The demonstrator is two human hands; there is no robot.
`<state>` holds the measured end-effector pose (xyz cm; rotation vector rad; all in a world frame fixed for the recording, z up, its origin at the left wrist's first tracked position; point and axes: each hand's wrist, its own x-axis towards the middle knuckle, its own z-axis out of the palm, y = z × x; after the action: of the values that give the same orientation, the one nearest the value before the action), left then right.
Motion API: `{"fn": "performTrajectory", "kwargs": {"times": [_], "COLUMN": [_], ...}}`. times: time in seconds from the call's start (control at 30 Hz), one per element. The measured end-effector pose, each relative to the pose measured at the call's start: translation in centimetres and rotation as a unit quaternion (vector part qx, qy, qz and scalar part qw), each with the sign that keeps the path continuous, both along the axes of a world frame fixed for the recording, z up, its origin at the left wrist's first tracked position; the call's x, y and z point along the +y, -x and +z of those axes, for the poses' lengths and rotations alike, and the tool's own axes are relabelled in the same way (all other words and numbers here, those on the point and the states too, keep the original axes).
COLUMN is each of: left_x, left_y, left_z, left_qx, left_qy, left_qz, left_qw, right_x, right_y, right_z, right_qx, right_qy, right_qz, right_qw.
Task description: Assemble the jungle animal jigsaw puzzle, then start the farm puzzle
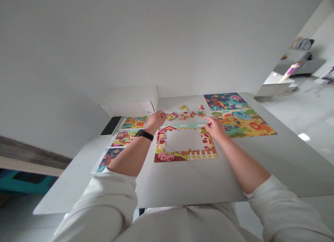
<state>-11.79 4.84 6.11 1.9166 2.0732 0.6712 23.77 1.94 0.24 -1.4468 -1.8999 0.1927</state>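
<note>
On the table lies a farm puzzle frame (182,156), its border assembled around a bare rectangular middle. Beyond it, several loose puzzle pieces (188,115) are scattered in a loose group. My left hand (156,119), with a black watch on the wrist, is at the left end of these pieces. Its fingers are curled together, and whether a piece is between them is hidden. Near the frame's top right corner hovers my right hand (215,127). Its index finger and thumb are apart, and I see nothing between them.
Two finished puzzles, a dark blue one (225,101) and a yellow safari one (246,123), lie at the right. Left of the frame are picture cards (122,138) and a black phone-like object (111,126). A white box (127,107) stands behind against the wall.
</note>
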Motion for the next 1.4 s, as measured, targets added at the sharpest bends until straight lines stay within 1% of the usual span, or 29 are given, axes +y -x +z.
{"fn": "performTrajectory", "kwargs": {"times": [0.1,0.2,0.3,0.43,0.57,0.63,0.7,0.83,0.9,1.0,1.1,1.17,1.23,1.3,1.4], "left_x": [2.0,3.7,4.9,5.6,5.1,4.5,3.8,1.8,0.1,-3.4,-7.3,-9.5,-10.8,-11.5,-11.9], "left_y": [-0.4,-0.3,-0.2,0.0,-0.2,-0.2,-0.2,-0.5,-1.3,-3.2,-5.4,-6.5,-7.1,-7.4,-7.5], "left_z": [-0.4,-0.9,-1.6,-2.3,-2.5,-2.4,-2.2,-0.9,0.1,1.6,2.3,2.0,1.1,-0.2,-2.1], "left_qx": [0.036,0.057,0.055,0.064,0.082,0.055,0.004,-0.123,-0.194,-0.298,-0.358,-0.378,-0.394,-0.406,-0.387], "left_qy": [0.015,0.025,0.042,0.067,0.036,0.020,0.016,-0.005,-0.022,-0.034,-0.028,-0.025,-0.020,-0.017,-0.013], "left_qz": [-0.024,-0.067,-0.089,-0.104,-0.092,-0.091,-0.094,-0.104,-0.123,-0.177,-0.216,-0.236,-0.240,-0.229,-0.210], "left_qw": [0.999,0.996,0.994,0.990,0.992,0.994,0.995,0.987,0.973,0.937,0.908,0.895,0.887,0.884,0.898], "right_x": [0.2,0.4,0.6,1.1,1.4,1.3,1.1,0.5,0.3,-0.3,-1.6,-3.0,-4.6,-6.1,-7.4], "right_y": [-0.1,-0.1,-0.2,-0.5,-0.8,-0.7,-0.6,-0.5,-0.5,-0.4,0.1,0.7,1.4,2.1,2.7], "right_z": [0.1,0.0,-0.3,-0.9,-1.2,-1.1,-0.9,-0.2,0.3,1.8,3.8,5.0,5.5,5.4,4.5], "right_qx": [0.004,0.011,0.017,0.036,0.066,0.069,0.065,0.059,0.065,0.099,0.164,0.202,0.215,0.203,0.178], "right_qy": [-0.003,-0.010,-0.009,-0.024,-0.038,-0.039,-0.034,-0.022,-0.021,-0.010,0.009,0.028,0.062,0.107,0.164], "right_qz": [-0.014,-0.003,0.008,0.019,0.022,0.018,0.023,0.029,0.016,0.006,0.044,0.088,0.132,0.164,0.191], "right_qw": [1.000,1.000,1.000,0.999,0.997,0.997,0.997,0.998,0.998,0.995,0.986,0.975,0.966,0.959,0.951]}}
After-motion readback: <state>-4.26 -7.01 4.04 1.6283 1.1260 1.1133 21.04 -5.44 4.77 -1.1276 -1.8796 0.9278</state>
